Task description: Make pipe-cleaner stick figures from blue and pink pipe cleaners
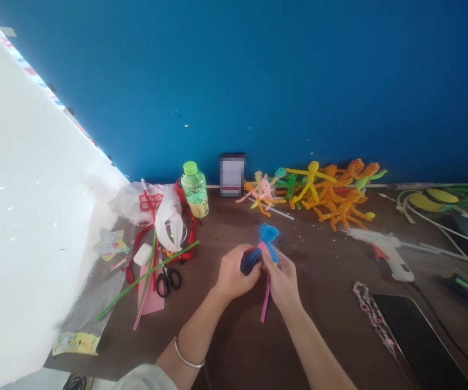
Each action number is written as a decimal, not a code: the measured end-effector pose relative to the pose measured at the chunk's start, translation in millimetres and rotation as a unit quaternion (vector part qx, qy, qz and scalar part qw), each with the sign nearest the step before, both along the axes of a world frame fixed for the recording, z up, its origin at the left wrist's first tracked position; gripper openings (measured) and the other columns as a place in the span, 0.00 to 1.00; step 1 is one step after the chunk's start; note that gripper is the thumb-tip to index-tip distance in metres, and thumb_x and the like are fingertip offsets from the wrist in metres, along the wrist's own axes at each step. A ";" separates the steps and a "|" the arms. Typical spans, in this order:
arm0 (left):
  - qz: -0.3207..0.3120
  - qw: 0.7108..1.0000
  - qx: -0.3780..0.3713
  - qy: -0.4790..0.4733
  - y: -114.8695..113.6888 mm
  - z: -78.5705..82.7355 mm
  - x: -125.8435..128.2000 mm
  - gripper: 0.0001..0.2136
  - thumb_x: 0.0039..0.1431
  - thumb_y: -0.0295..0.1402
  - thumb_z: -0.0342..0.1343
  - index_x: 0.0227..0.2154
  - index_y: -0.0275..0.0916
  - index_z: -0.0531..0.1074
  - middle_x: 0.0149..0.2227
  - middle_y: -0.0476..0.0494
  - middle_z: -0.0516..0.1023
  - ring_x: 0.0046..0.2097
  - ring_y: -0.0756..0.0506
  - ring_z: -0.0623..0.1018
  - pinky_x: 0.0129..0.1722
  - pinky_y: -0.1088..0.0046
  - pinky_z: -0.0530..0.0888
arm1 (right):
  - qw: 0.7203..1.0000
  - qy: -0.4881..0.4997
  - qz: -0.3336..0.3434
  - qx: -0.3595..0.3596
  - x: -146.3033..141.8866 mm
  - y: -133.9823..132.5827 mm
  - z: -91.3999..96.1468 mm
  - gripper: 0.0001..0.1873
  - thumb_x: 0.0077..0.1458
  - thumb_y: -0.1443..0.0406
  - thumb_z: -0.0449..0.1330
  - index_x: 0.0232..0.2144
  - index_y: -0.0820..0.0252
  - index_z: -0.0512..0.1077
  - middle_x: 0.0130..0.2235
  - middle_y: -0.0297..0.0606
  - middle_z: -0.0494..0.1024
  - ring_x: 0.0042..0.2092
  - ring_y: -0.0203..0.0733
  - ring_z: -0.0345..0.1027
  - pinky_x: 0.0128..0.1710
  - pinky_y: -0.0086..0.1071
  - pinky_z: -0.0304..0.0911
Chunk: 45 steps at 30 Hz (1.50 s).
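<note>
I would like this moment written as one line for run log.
left hand: holding blue fuzzy piece | right hand: holding same piece | pink stem: sticking out near right hand | glue gun: lying on table

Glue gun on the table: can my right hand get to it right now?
Probably yes: nothing sizeable stands between your right hand and the glue gun, though it would likely need to release the blue fuzzy piece first.

Pipe-cleaner piece (pixel 269 233): blue, pink near its middle. Stem (pixel 265 304) below: pink. Wall (pixel 258 81) facing me: blue. Tabletop (pixel 319 276): dark brown. Bottle cap (pixel 190 167): green. Glue gun (pixel 394 253): white; trigger (pixel 376 250): orange-red.
</note>
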<state>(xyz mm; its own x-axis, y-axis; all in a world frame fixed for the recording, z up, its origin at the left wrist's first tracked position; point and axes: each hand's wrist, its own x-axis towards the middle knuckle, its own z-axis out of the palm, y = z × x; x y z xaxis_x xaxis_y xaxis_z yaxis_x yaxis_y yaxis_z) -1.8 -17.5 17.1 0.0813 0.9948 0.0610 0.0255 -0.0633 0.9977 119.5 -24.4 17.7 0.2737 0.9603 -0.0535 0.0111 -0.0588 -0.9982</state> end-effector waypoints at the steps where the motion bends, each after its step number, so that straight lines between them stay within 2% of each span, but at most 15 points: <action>1: 0.005 1.000 0.007 0.017 -1.1 -0.7 0.9 0.13 0.44 0.31 0.58 0.36 0.41 0.72 0.37 0.43 0.74 0.40 0.44 0.70 0.44 0.69 0.63 | 1.000 -0.001 0.000 -0.002 -0.4 -0.5 -0.9 0.17 0.47 0.54 0.58 0.33 0.63 0.74 0.28 0.38 0.75 0.31 0.40 0.67 0.30 0.32 0.63; 7: -0.013 1.000 -0.018 0.001 0.2 -1.5 2.3 0.06 0.51 0.34 0.54 0.28 0.39 0.74 0.26 0.45 0.72 0.29 0.47 0.69 0.35 0.72 0.64 | 0.997 -0.076 -0.009 0.022 -2.1 -1.3 -1.6 0.15 0.49 0.56 0.57 0.32 0.61 0.74 0.31 0.39 0.75 0.36 0.42 0.68 0.36 0.35 0.64; 10: -0.036 0.994 -0.075 -0.064 3.0 1.0 2.2 0.13 0.53 0.40 0.51 0.21 0.36 0.70 0.18 0.50 0.65 0.21 0.52 0.64 0.26 0.74 0.62 | 0.994 -0.091 0.004 0.064 -2.7 -0.6 0.2 0.12 0.50 0.58 0.57 0.31 0.59 0.74 0.35 0.40 0.74 0.39 0.42 0.68 0.40 0.36 0.64; 12: -0.061 0.980 -0.125 -0.140 5.1 1.2 2.0 0.15 0.52 0.43 0.52 0.22 0.34 0.69 0.15 0.53 0.59 0.18 0.55 0.59 0.21 0.76 0.58 | 0.993 -0.083 0.016 0.080 -4.1 -0.6 2.0 0.11 0.51 0.59 0.56 0.33 0.58 0.74 0.38 0.40 0.73 0.40 0.42 0.68 0.41 0.36 0.64; 14: -0.083 0.958 -0.168 -0.218 7.3 0.0 1.1 0.16 0.50 0.44 0.54 0.24 0.33 0.69 0.15 0.56 0.55 0.17 0.57 0.54 0.18 0.78 0.54 | 0.995 -0.067 0.025 0.072 -5.7 -1.4 3.6 0.12 0.51 0.58 0.56 0.35 0.58 0.74 0.38 0.40 0.74 0.36 0.40 0.68 0.37 0.35 0.66; 16: -0.098 0.934 -0.202 -0.278 9.5 -1.5 -0.6 0.15 0.49 0.43 0.56 0.25 0.32 0.69 0.14 0.57 0.52 0.16 0.58 0.51 0.17 0.79 0.51 | 0.997 -0.052 0.025 0.043 -6.5 -2.4 4.5 0.15 0.51 0.57 0.56 0.37 0.58 0.73 0.34 0.39 0.74 0.29 0.37 0.67 0.29 0.32 0.65; 19: -0.142 0.893 -0.253 -0.343 12.0 -2.3 -4.1 0.14 0.48 0.40 0.58 0.24 0.31 0.68 0.14 0.58 0.49 0.16 0.59 0.48 0.16 0.80 0.47 | 0.999 -0.033 0.019 0.001 -5.6 -3.3 4.2 0.18 0.49 0.54 0.56 0.36 0.61 0.74 0.23 0.35 0.71 0.21 0.33 0.59 0.19 0.28 0.59; 21: -0.187 0.858 -0.286 -0.382 12.9 -1.5 -6.5 0.12 0.48 0.37 0.58 0.23 0.32 0.67 0.15 0.58 0.48 0.16 0.59 0.47 0.16 0.80 0.46 | 1.000 -0.019 0.012 -0.015 -4.3 -3.2 3.7 0.19 0.48 0.54 0.57 0.34 0.63 0.74 0.22 0.34 0.69 0.20 0.31 0.57 0.17 0.27 0.56; 24: -0.237 0.803 -0.336 -0.433 12.6 0.2 -9.0 0.09 0.49 0.33 0.56 0.23 0.33 0.65 0.16 0.58 0.45 0.16 0.58 0.46 0.16 0.81 0.46 | 0.999 -0.003 0.030 -0.034 -2.8 -2.5 3.8 0.18 0.48 0.53 0.58 0.31 0.64 0.75 0.22 0.35 0.71 0.22 0.33 0.60 0.20 0.28 0.59; 29: -0.289 0.713 -0.431 -0.471 8.2 1.9 -10.3 0.10 0.52 0.31 0.51 0.20 0.35 0.59 0.17 0.58 0.41 0.15 0.57 0.43 0.15 0.80 0.46 | 0.989 0.093 0.111 -0.042 -1.5 -2.5 6.4 0.19 0.48 0.53 0.58 0.35 0.61 0.75 0.31 0.41 0.77 0.34 0.43 0.69 0.36 0.35 0.65; 34: -0.348 0.679 -0.450 -0.464 3.6 2.3 -10.9 0.13 0.49 0.35 0.53 0.16 0.36 0.57 0.15 0.57 0.43 0.14 0.58 0.43 0.14 0.79 0.43 | 0.965 0.188 0.157 -0.089 1.6 -6.4 10.3 0.18 0.44 0.52 0.61 0.33 0.60 0.74 0.31 0.40 0.77 0.32 0.41 0.70 0.37 0.36 0.66; 37: -0.377 0.687 -0.438 -0.440 4.7 2.8 -11.5 0.13 0.47 0.37 0.54 0.16 0.36 0.59 0.14 0.57 0.45 0.13 0.57 0.47 0.14 0.79 0.45 | 0.969 0.182 0.147 -0.084 2.0 -8.1 12.2 0.19 0.42 0.51 0.62 0.30 0.59 0.73 0.29 0.38 0.76 0.31 0.40 0.69 0.34 0.35 0.66; 39: -0.373 0.720 -0.415 -0.413 7.0 2.7 -11.2 0.11 0.47 0.38 0.53 0.20 0.35 0.63 0.14 0.56 0.49 0.13 0.56 0.50 0.15 0.78 0.50 | 0.972 0.175 0.134 -0.084 1.0 -8.0 13.3 0.19 0.42 0.51 0.62 0.30 0.60 0.72 0.26 0.37 0.74 0.28 0.40 0.68 0.30 0.34 0.67; 42: -0.303 0.823 -0.322 -0.357 9.3 2.0 -8.8 0.12 0.49 0.41 0.51 0.26 0.34 0.66 0.16 0.52 0.59 0.16 0.53 0.58 0.19 0.75 0.59 | 0.970 0.188 0.129 -0.087 -0.6 -5.8 13.2 0.19 0.45 0.51 0.59 0.31 0.62 0.71 0.19 0.35 0.71 0.23 0.40 0.67 0.22 0.34 0.65; 45: -0.143 0.942 -0.178 -0.245 6.2 2.7 -4.3 0.12 0.46 0.37 0.56 0.33 0.37 0.67 0.23 0.49 0.67 0.24 0.50 0.67 0.26 0.74 0.64 | 0.984 0.144 0.091 -0.047 -0.2 -2.8 8.7 0.19 0.47 0.51 0.58 0.30 0.63 0.72 0.19 0.35 0.71 0.22 0.40 0.66 0.21 0.34 0.65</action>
<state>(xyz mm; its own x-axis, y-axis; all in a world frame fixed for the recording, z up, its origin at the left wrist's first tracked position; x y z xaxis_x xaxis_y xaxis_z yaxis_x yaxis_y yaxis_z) -6.1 -11.3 19.8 0.3982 0.9010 -0.1721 -0.4116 0.3431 0.8443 119.2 -27.2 26.4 0.0580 0.9790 -0.1954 -0.2534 -0.1748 -0.9514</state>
